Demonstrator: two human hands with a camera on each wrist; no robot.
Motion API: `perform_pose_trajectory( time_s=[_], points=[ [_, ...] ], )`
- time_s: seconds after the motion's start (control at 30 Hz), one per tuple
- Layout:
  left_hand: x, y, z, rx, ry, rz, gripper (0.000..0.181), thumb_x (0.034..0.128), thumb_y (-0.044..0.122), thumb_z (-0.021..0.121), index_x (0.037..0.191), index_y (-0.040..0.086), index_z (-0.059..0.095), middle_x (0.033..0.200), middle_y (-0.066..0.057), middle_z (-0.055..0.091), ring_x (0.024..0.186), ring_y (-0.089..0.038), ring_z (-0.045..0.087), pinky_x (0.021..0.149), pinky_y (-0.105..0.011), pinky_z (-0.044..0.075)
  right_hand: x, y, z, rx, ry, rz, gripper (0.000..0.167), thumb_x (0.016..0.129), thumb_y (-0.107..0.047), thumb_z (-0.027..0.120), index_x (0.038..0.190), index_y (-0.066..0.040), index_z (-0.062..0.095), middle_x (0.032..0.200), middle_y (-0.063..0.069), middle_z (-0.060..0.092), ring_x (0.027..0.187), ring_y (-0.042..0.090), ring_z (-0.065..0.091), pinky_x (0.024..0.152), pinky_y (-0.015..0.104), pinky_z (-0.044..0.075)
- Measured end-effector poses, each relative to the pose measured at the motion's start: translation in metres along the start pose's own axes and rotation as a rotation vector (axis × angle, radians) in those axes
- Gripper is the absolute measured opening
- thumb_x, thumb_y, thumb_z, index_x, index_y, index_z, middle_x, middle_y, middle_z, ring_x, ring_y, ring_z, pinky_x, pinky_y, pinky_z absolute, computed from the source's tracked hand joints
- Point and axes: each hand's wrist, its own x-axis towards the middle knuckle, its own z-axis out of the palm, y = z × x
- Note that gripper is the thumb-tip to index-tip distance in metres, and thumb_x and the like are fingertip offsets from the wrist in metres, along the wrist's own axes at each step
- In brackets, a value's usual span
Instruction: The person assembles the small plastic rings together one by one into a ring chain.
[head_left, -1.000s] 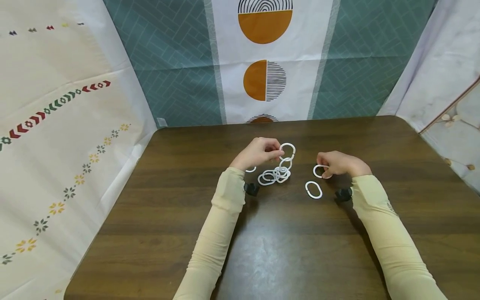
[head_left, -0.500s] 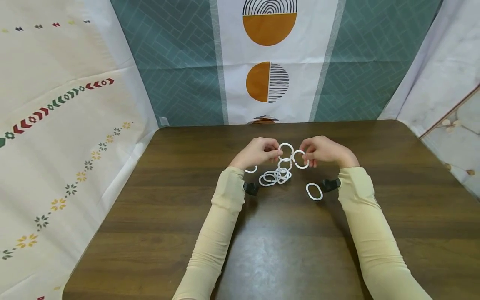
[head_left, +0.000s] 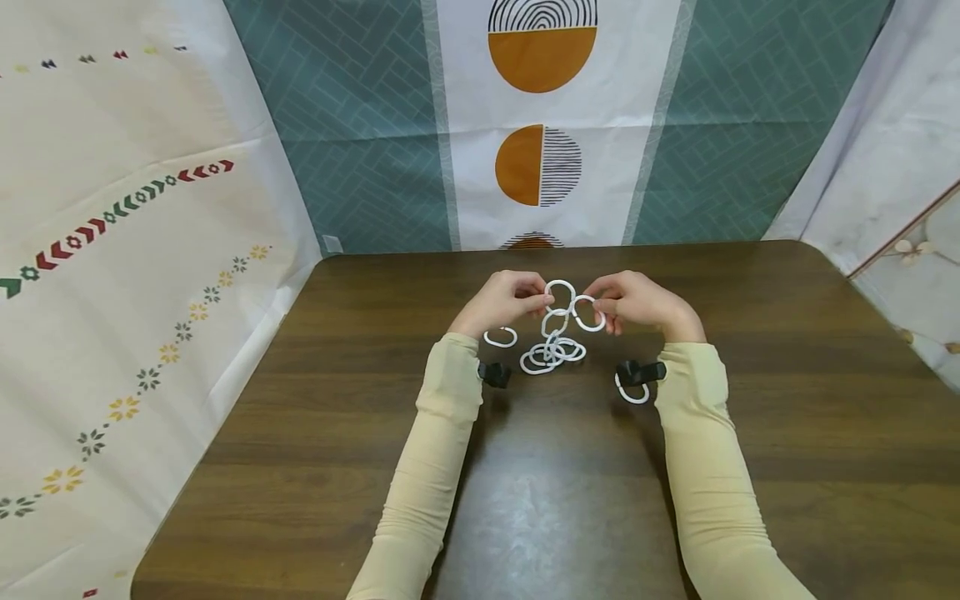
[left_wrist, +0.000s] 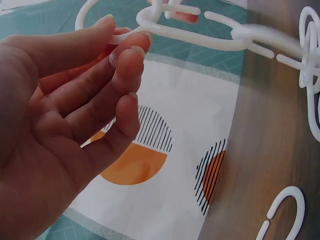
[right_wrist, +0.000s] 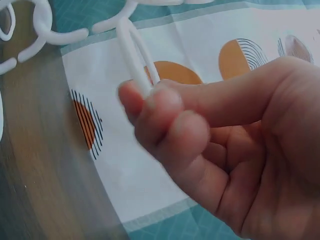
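Note:
My left hand (head_left: 504, 300) pinches a white plastic chain link (head_left: 560, 282) between thumb and fingertips. From it more joined links hang down to a small heap of chain (head_left: 570, 359) on the table. My right hand (head_left: 633, 302) pinches another white link (head_left: 588, 331), also seen in the right wrist view as a link (right_wrist: 131, 55) standing up from the fingertips. In the head view the two held links overlap; whether they are hooked together I cannot tell. The left wrist view shows a small gap in the side of a chain link (left_wrist: 200, 40).
A loose white link (head_left: 500, 346) lies beside the left wrist. Another loose link (head_left: 634, 402) is partly covered by the black right wrist camera (head_left: 640, 372). The brown wooden table (head_left: 300, 467) ends at a patterned cloth (head_left: 375, 167) behind.
My right hand has lifted its link from the table and carried it left and away from me to the left hand's link. Both hands then shifted slightly left, drawing the chain up.

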Motion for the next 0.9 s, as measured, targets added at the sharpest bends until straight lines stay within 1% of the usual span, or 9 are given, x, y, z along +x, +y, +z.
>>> perform_pose_trajectory(
  time_s=[0.1,0.23,0.37,0.47,0.53,0.63,0.7,0.77,0.9],
  points=[
    [-0.001,-0.001,-0.001,-0.010,0.006,0.002,0.018,0.0921,0.017,0.066,0.095,-0.001,0.068,0.084,-0.016,0.070,0.083,-0.038,0.066,0.068,-0.023,0.048,-0.001,-0.002,0.000,0.039,0.026,-0.005,0.026,0.096,0.000,0.048,0.119,0.011,0.056,0.070,0.006,0.061,0.054,0.011,0.057,0.053,0.031,0.052],
    [-0.001,-0.003,-0.001,-0.006,0.029,0.013,0.014,0.0913,0.018,0.067,0.092,0.003,0.069,0.084,-0.017,0.070,0.080,-0.036,0.066,0.067,-0.023,0.049,0.000,-0.005,0.001,0.129,0.072,0.028,0.026,0.097,-0.001,0.048,0.120,0.011,0.054,0.069,0.003,0.061,0.054,0.010,0.056,0.054,0.030,0.051],
    [-0.001,-0.003,-0.001,-0.007,0.081,0.038,0.010,0.0904,0.018,0.069,0.090,0.008,0.071,0.082,-0.016,0.070,0.071,-0.024,0.065,0.065,-0.024,0.050,0.000,-0.008,0.001,0.196,0.100,0.062,0.027,0.096,0.000,0.048,0.119,0.013,0.052,0.066,0.000,0.060,0.053,0.008,0.055,0.051,0.024,0.049],
    [-0.001,-0.001,-0.001,-0.003,0.112,0.052,0.010,0.0896,0.019,0.070,0.090,0.009,0.072,0.077,-0.010,0.069,0.066,-0.017,0.061,0.063,-0.025,0.050,-0.001,-0.009,0.001,0.225,0.122,0.080,0.027,0.096,-0.001,0.048,0.118,0.014,0.052,0.065,0.000,0.060,0.051,0.007,0.055,0.050,0.022,0.047],
    [-0.001,0.000,-0.001,0.000,0.118,0.053,0.010,0.0894,0.019,0.070,0.090,0.009,0.072,0.074,-0.005,0.068,0.068,-0.023,0.062,0.062,-0.024,0.049,-0.002,-0.009,0.001,0.239,0.137,0.094,0.029,0.095,-0.002,0.049,0.118,0.014,0.052,0.065,-0.001,0.059,0.051,0.007,0.055,0.050,0.021,0.047],
    [-0.001,0.002,0.000,-0.001,0.113,0.053,0.010,0.0896,0.019,0.070,0.089,0.009,0.072,0.074,-0.008,0.067,0.073,-0.032,0.064,0.062,-0.024,0.048,-0.003,-0.010,0.001,0.261,0.155,0.109,0.031,0.096,-0.005,0.049,0.120,0.014,0.051,0.065,0.000,0.060,0.050,0.007,0.055,0.049,0.020,0.046],
    [0.000,0.002,0.001,-0.006,0.109,0.054,0.010,0.0898,0.018,0.070,0.090,0.009,0.072,0.077,-0.013,0.068,0.076,-0.037,0.064,0.062,-0.023,0.048,-0.004,-0.011,0.000,0.273,0.161,0.111,0.032,0.096,-0.005,0.050,0.121,0.014,0.051,0.064,-0.001,0.061,0.050,0.007,0.055,0.049,0.020,0.046],
    [0.001,0.002,0.003,-0.003,0.107,0.055,0.010,0.0899,0.018,0.069,0.090,0.009,0.072,0.080,-0.017,0.069,0.075,-0.036,0.064,0.062,-0.023,0.048,-0.005,-0.012,-0.001,0.281,0.163,0.113,0.032,0.096,-0.005,0.050,0.122,0.014,0.050,0.063,-0.002,0.061,0.050,0.007,0.055,0.049,0.020,0.046],
    [0.003,0.002,0.005,-0.003,0.106,0.059,0.011,0.0893,0.018,0.070,0.090,0.008,0.072,0.083,-0.019,0.070,0.076,-0.037,0.065,0.062,-0.023,0.048,-0.006,-0.014,-0.001,0.285,0.157,0.105,0.031,0.096,-0.006,0.049,0.120,0.014,0.050,0.062,-0.003,0.060,0.050,0.007,0.056,0.049,0.020,0.046]
  ],
)
